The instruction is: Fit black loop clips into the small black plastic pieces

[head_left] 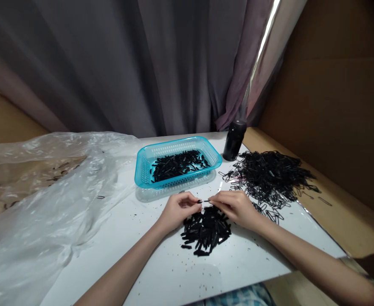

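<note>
Above a pile of short black strips (206,231), my two hands meet with their fingertips a little apart. My left hand (180,209) is closed in a pinch on a small black piece (199,201). My right hand (236,206) pinches one end of a thin black wire clip (206,201), which spans the gap towards the left fingertips. Whether the clip's tip sits inside the small piece is too small to tell. Just beyond my hands stands a blue plastic basket (139,168) with many similar black pieces in it.
A large heap of black wire clips (272,174) lies to the right, with a dark bottle (234,141) behind it. Crumpled clear plastic sheeting (78,182) covers the left side. Small black crumbs dot the white tabletop (161,272). A grey curtain (110,68) hangs behind.
</note>
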Tool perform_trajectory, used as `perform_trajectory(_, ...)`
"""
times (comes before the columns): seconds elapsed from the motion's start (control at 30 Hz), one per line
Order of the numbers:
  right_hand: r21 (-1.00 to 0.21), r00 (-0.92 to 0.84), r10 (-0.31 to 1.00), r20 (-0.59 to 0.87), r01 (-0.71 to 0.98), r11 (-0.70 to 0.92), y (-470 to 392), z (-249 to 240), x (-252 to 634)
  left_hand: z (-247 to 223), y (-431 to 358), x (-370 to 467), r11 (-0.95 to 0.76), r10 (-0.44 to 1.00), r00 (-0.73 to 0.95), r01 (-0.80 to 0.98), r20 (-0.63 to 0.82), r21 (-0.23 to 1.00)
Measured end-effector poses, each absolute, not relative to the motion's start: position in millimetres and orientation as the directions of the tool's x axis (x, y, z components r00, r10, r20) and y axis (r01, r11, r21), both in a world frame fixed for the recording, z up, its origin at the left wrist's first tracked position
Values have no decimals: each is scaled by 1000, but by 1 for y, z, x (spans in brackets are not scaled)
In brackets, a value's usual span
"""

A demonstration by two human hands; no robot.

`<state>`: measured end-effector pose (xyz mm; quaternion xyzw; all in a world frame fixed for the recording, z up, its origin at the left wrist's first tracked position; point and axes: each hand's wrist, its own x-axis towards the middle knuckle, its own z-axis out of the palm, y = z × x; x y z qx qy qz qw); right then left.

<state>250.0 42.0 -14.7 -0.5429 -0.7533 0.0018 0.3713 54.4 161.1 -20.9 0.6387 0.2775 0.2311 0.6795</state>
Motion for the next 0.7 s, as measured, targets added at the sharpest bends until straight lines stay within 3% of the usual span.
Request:
perform_trajectory(0.43, -550, -106, 866, 489, 733, 400, 43, -12, 250, -19, 159, 53, 102, 664, 739, 61, -114, 993)
perform_trajectory(0.7, -572, -61, 874, 482, 733, 367, 43, -13, 250, -22, 161, 54, 69, 688, 722, 37, -74, 997)
